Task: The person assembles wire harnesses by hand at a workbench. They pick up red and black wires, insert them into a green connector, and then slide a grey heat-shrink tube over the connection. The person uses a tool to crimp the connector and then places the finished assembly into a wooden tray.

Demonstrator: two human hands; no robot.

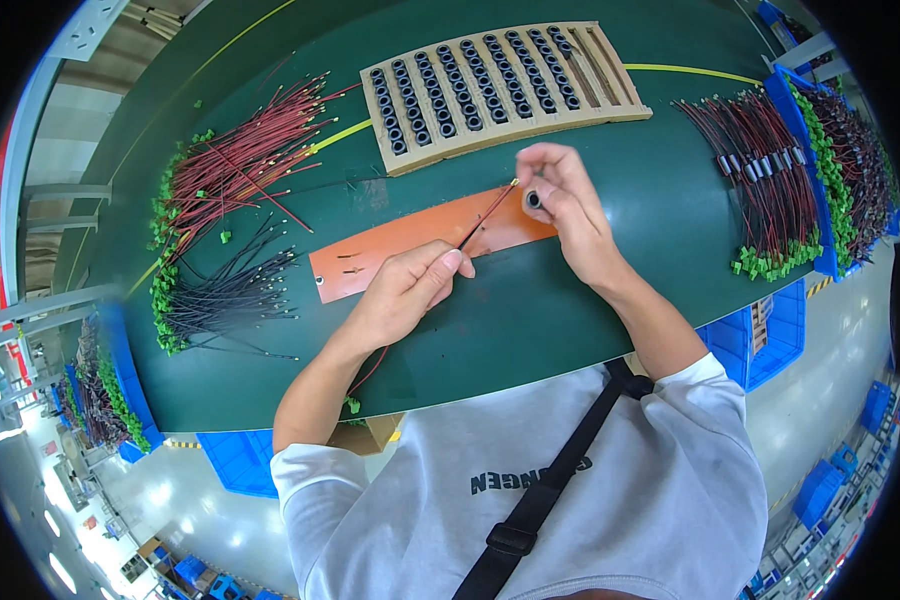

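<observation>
While both hands pinch, left grips a thin red-black wire, right a small black ring.

1. The left hand closes over the lower stretch of the red and black wires; how many wires it pinches cannot be counted.
2. The right hand covers most of the small black ring; only its open end shows between the fingers.
3. The wire tips meet the right fingertips near the ring, too small to tell whether they enter it.
4. The blue bin at the right runs into the dark fisheye rim, its far side cut off.
5. The green connectors on the finished bundle are too small to tell apart.
</observation>
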